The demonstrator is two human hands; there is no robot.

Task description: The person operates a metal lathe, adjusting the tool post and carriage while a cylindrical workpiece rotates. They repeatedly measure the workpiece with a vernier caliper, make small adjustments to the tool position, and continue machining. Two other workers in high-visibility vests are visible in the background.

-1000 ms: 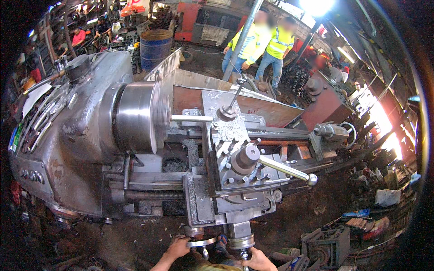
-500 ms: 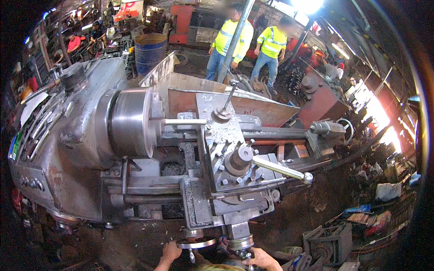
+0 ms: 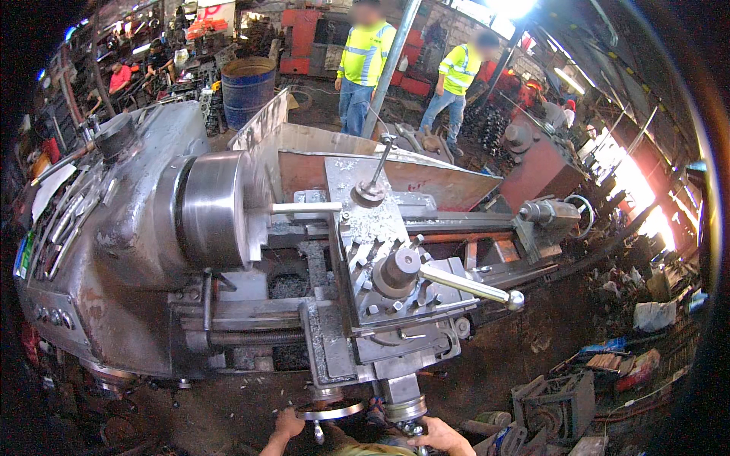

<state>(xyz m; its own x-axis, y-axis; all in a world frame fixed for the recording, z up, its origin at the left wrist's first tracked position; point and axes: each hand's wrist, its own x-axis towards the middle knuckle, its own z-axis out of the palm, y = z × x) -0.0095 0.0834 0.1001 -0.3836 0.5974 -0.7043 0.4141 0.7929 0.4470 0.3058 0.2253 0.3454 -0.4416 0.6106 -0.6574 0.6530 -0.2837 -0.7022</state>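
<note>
My left hand (image 3: 287,423) is resting, fingers curled, at the left edge of a shiny, round metal handwheel (image 3: 333,414); I am not seeing enough to tell whether my fingers are wrapping fully round its rim. My right hand (image 3: 437,435) is grasping a small, shiny metal crank handle (image 3: 411,428) just below a polished, cylindrical steel collar (image 3: 405,409). Both controls are sitting at the near side of a large grey metal lathe (image 3: 255,308), in front of my body, the wheel to the left of the crank.

Beyond my hands, a thick, round steel tool post (image 3: 398,271) is standing on the carriage, and its long, pale metal lever (image 3: 471,286) is pointing right. Silvery metal shavings (image 3: 372,225) are lying on the plate behind it. A slim, pale metal rod (image 3: 308,207) is reaching rightward from a wide, shiny cylindrical chuck (image 3: 217,209), its free end lying close to the plate's left edge. Farther back, two people in yellow reflective jackets (image 3: 368,53) are standing past the lathe, and a blue, rusty-rimmed drum (image 3: 248,95) is standing to their left.
</note>
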